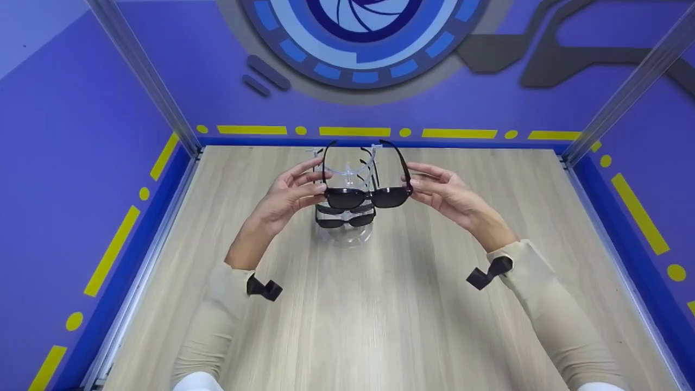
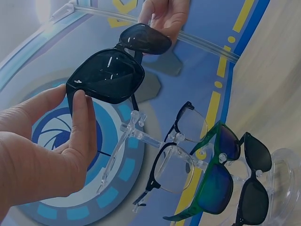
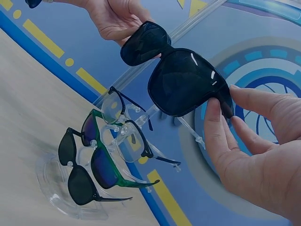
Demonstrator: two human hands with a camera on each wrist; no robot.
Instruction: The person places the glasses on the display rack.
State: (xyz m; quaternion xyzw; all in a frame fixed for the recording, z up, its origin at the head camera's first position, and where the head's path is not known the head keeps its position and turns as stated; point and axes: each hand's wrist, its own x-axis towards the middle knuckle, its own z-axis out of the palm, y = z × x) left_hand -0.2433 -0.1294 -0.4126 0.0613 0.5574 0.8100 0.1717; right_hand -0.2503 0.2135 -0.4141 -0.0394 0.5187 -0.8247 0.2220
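Observation:
Both hands hold a pair of black sunglasses [image 1: 391, 197] above a clear display stand [image 1: 353, 237]. My left hand [image 1: 277, 201] pinches the frame's left corner, where the temple meets the lens. At the opposite corner my right hand [image 1: 448, 198] pinches it between thumb and fingers. The temples are unfolded and point away from me, towards the back wall. In the right wrist view the dark lenses [image 3: 183, 82] show above the stand's top arm. Three pairs sit lower on the stand: clear-lens glasses [image 3: 129, 143], green-framed sunglasses [image 3: 104, 167] and dark sunglasses [image 3: 81, 184] lowest.
The stand's round base rests on a light wood-grain table [image 1: 347, 326]. Blue walls [image 1: 179, 70] with yellow dashes enclose the table at the back and sides. Metal posts [image 1: 146, 76] rise at the back corners. A black strap [image 1: 266, 288] is round each wrist.

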